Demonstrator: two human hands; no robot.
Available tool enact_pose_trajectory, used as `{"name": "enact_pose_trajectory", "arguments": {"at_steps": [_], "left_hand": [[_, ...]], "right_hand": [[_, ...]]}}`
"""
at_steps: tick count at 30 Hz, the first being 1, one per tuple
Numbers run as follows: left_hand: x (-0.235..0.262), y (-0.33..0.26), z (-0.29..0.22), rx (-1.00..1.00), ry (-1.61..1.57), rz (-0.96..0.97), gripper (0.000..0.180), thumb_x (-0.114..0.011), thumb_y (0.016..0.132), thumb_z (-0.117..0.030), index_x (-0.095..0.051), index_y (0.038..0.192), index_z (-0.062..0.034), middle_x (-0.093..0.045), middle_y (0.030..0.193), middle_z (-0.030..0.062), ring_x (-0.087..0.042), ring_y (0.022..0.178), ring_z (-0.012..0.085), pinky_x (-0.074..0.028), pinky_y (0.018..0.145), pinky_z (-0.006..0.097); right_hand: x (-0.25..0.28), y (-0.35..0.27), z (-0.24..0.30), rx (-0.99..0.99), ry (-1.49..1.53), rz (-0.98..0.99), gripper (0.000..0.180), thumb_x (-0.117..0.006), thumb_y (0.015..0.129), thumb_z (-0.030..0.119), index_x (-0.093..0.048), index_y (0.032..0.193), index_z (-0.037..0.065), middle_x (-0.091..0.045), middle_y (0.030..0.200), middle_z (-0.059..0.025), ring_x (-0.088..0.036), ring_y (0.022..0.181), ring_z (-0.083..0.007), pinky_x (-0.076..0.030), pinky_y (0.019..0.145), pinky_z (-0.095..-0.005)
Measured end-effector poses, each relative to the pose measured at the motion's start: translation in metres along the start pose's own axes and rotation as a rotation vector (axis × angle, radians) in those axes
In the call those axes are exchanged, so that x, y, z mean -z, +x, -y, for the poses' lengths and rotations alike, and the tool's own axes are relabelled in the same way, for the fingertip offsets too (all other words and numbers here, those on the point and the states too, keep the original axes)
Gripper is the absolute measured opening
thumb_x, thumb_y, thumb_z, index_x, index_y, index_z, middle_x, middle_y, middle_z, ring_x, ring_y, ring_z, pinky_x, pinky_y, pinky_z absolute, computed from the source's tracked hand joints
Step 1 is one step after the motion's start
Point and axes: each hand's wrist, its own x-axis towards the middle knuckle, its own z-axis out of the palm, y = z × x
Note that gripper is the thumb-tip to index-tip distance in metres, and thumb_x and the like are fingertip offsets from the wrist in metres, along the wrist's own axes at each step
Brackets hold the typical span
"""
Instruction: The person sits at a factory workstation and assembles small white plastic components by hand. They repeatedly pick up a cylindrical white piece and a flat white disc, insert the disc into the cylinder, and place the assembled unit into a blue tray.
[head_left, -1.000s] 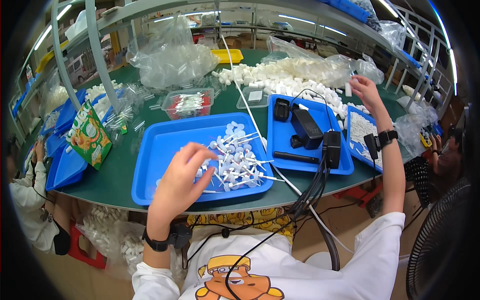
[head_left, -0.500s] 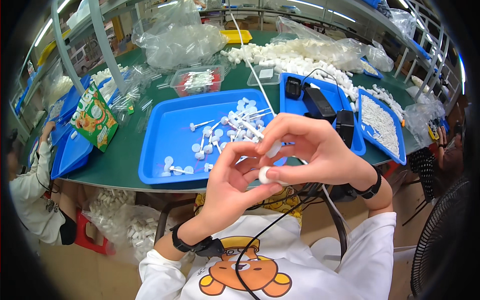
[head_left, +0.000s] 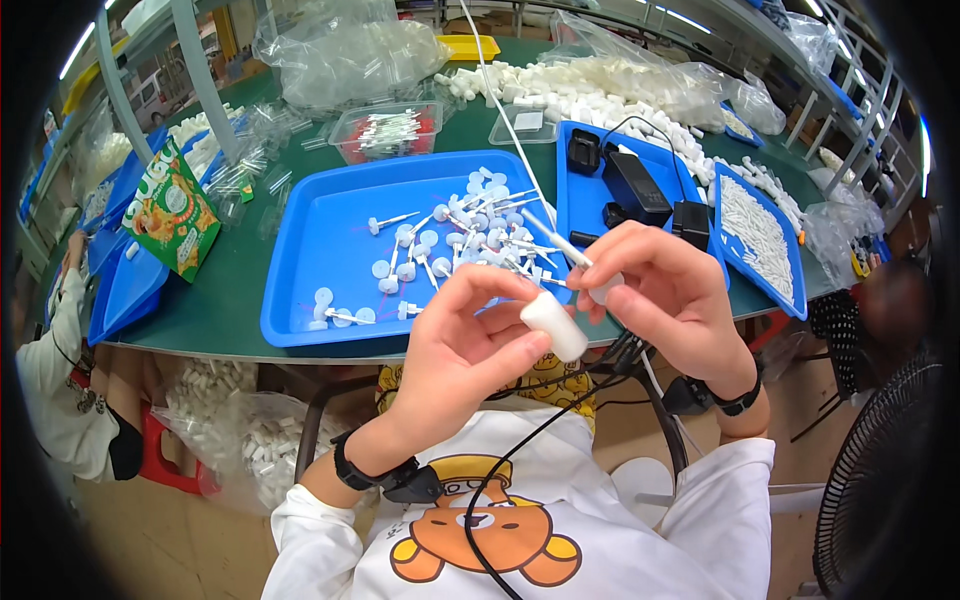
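Note:
My left hand (head_left: 450,345) grips a small white cylindrical bottle (head_left: 556,328) between thumb and fingers, tilted in front of my chest. Just to its right, my right hand (head_left: 675,300) pinches a thin white stick piece with a translucent round disc (head_left: 606,288); the stick points up and to the left. A small gap separates the bottle from the disc. Behind both hands lies a blue tray (head_left: 330,215) holding several similar white stick pieces (head_left: 484,215) with round discs, heaped mostly toward its right side.
A blue tray with black adapters (head_left: 636,188) stands at the right, beside a tray of small white parts (head_left: 757,235). Farther back are a heap of white bottles (head_left: 610,110), a clear tub of sticks (head_left: 385,132) and plastic bags (head_left: 345,65). A black cable (head_left: 500,470) crosses my front.
My hands have drawn apart. The white bottle, mostly hidden by fingers before, now shows in my left hand, while my right hand has moved right with the stick piece. The view has shifted slightly.

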Motion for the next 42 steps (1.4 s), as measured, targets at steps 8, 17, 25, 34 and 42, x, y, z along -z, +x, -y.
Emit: {"name": "enact_pose_trajectory", "arguments": {"at_steps": [8, 17, 25, 34, 42], "left_hand": [[0.000, 0.005, -0.012, 0.017, -0.017, -0.058, 0.029, -0.055, 0.082, -0.003, -0.039, 0.106, -0.0028, -0.044, 0.108, 0.0100, -0.055, 0.103, 0.0366, -0.052, 0.084, 0.047], [0.004, 0.006, -0.014, 0.012, 0.002, 0.045, 0.030, -0.058, 0.081, -0.003, -0.040, 0.104, -0.0047, -0.046, 0.106, 0.0115, -0.057, 0.099, 0.0312, -0.053, 0.081, 0.041], [0.004, 0.001, -0.019, 0.062, 0.106, 0.173, 0.036, -0.066, 0.075, 0.005, -0.049, 0.106, -0.0002, -0.052, 0.107, 0.0091, -0.053, 0.104, 0.0180, -0.050, 0.086, 0.032], [0.004, 0.002, -0.025, 0.195, 0.188, 0.096, 0.035, -0.067, 0.075, 0.001, -0.055, 0.108, 0.0026, -0.055, 0.105, 0.0091, -0.056, 0.098, 0.0165, -0.049, 0.086, 0.031], [0.002, 0.004, -0.023, 0.257, 0.361, 0.078, 0.032, -0.063, 0.078, 0.001, -0.059, 0.110, 0.0030, -0.058, 0.099, 0.0090, -0.056, 0.091, 0.0149, -0.048, 0.077, 0.027]], "right_hand": [[-0.002, -0.015, 0.006, 0.031, 0.067, -0.085, 0.035, -0.066, 0.069, -0.009, -0.050, 0.099, -0.001, -0.050, 0.103, -0.0128, -0.051, 0.100, -0.0168, -0.043, 0.086, -0.0293], [-0.004, -0.028, 0.002, 0.039, 0.154, -0.054, 0.035, -0.069, 0.067, -0.009, -0.059, 0.100, -0.006, -0.053, 0.100, -0.0162, -0.052, 0.093, -0.0196, -0.043, 0.076, -0.0302], [-0.012, -0.018, 0.001, 0.424, -0.455, 0.180, 0.033, -0.076, 0.065, 0.013, -0.065, 0.095, 0.003, -0.057, 0.111, -0.0208, -0.052, 0.107, -0.0348, -0.043, 0.089, -0.0434], [-0.015, -0.023, -0.005, 0.446, -0.625, 0.189, 0.034, -0.076, 0.065, 0.015, -0.064, 0.095, 0.004, -0.059, 0.111, -0.0158, -0.052, 0.108, -0.0369, -0.044, 0.090, -0.0442], [-0.009, -0.027, -0.003, 0.338, -0.729, 0.187, 0.035, -0.077, 0.063, 0.018, -0.064, 0.094, 0.008, -0.061, 0.100, -0.0075, -0.052, 0.092, -0.0254, -0.043, 0.086, -0.0422]]}}
